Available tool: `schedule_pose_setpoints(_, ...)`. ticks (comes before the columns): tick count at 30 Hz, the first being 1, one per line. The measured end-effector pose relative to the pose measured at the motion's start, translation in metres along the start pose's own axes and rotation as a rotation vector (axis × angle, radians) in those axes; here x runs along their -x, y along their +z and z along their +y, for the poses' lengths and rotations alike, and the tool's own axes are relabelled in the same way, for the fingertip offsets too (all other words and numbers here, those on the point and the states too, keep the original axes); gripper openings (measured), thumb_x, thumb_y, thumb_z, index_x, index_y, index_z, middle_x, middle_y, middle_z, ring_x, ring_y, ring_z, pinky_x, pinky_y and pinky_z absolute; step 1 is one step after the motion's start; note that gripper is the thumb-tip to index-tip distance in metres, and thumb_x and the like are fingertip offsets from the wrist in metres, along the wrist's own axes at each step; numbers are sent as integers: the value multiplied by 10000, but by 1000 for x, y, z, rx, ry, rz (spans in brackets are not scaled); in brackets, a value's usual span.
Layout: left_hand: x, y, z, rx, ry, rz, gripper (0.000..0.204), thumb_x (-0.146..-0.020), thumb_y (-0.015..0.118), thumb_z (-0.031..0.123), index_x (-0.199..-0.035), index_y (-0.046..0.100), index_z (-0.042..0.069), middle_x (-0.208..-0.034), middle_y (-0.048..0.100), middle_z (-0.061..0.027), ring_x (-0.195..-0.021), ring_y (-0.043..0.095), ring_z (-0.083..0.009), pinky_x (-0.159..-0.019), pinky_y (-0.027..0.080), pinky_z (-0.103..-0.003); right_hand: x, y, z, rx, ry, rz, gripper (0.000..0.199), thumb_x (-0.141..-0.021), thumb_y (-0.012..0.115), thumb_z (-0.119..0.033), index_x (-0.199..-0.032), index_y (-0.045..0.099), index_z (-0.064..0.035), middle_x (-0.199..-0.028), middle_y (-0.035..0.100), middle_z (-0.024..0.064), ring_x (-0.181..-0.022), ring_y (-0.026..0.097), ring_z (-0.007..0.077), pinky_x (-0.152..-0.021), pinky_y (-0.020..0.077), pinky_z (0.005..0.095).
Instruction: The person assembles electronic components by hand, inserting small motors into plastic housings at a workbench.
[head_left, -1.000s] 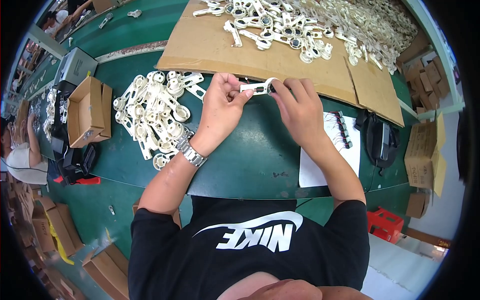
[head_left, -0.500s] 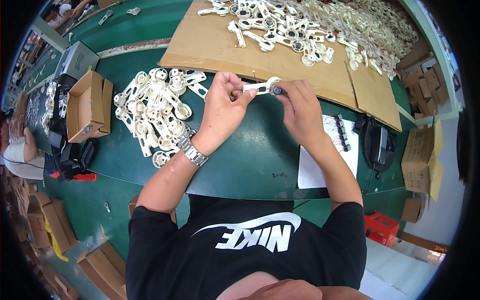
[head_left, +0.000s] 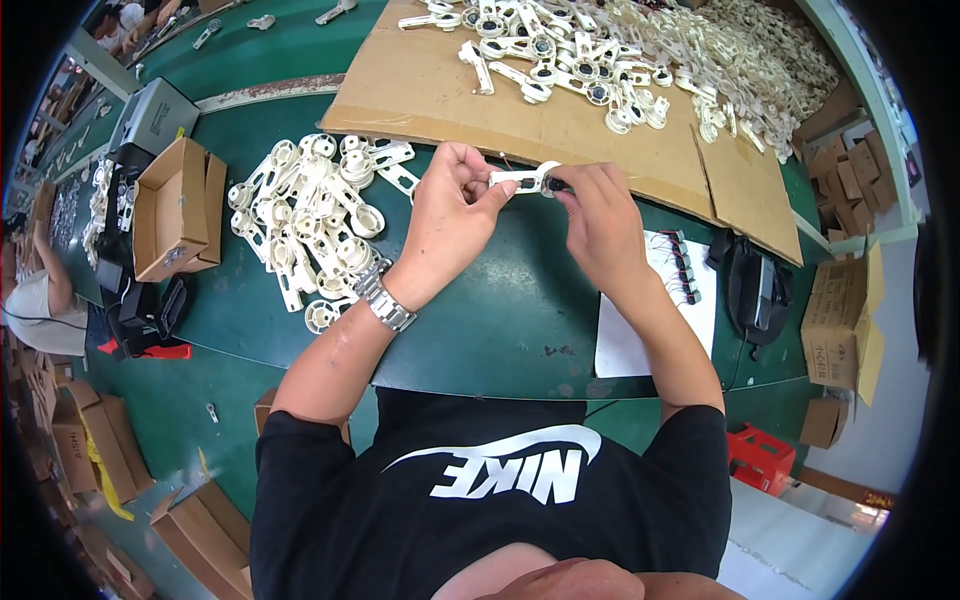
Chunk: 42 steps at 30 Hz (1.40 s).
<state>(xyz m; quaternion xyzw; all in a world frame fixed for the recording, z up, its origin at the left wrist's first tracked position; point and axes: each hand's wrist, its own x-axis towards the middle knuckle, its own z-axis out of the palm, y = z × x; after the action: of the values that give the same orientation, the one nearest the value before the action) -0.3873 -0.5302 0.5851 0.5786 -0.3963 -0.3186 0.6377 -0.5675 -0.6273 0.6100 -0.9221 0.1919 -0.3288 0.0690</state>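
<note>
1. Left hand [head_left: 455, 215] pinching the flat end of a cream plastic bracket with a ring-shaped head [head_left: 520, 179], steadying it above the green bench [head_left: 500, 310].
2. Right hand [head_left: 598, 215] closed on the ring end, apparently seating something there.
3. Heap of matching cream plastic brackets [head_left: 315, 215] just left, within reach; more on the brown cardboard sheet [head_left: 430, 85] beyond.

An open brown cardboard box [head_left: 172, 208] sits on the left, more brown cartons [head_left: 838, 320] stacked at right.
</note>
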Motion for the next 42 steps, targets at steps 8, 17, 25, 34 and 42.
schedule_pose_setpoints(8,-4,-4,-8,104,-34,-28,284,-932,748,-25,-1013,482,38,-806,578,18,-699,516,-37,-620,435,-219,-6,-6,13,-321,248,-84,312,-882,783,-28,-1171,675,-74,-981,664,51,-880,641,199,-704,518,336)
schedule_pose_setpoints(17,-1,-1,-5,111,15,-88,291,-945,726,-39,-1012,458,52,-871,616,-6,-733,503,-46,-676,440,-226,-10,-23,27,-993,699,-466,400,-1028,691,-161,-1407,613,-61,-1085,710,43,-868,668,93,-696,544,244)
schedule_pose_setpoints(25,1,2,-10,92,31,-118,299,-940,732,-31,-1013,455,52,-929,655,-36,-747,497,-49,-683,442,-227,-2,-13,35,-1005,719,-394,301,-1025,644,-54,-1322,689,-43,-976,732,36,-789,660,89,-684,540,245)
schedule_pose_setpoints(34,5,9,-10,99,49,-117,276,-935,743,-21,-1000,483,48,-897,637,-15,-713,501,-29,-633,440,-213,5,14,29,-914,765,-181,261,-997,667,-29,-1246,740,-48,-821,714,17,-662,587,66,-585,437,229)
schedule_pose_setpoints(42,-1,1,-8,157,-31,-53,296,-930,755,-23,-1009,480,52,-854,607,9,-720,517,-28,-621,430,-210,-5,-11,36,-1022,709,-507,386,-1060,648,-187,-1432,612,-89,-1026,726,23,-852,599,74,-742,522,245)
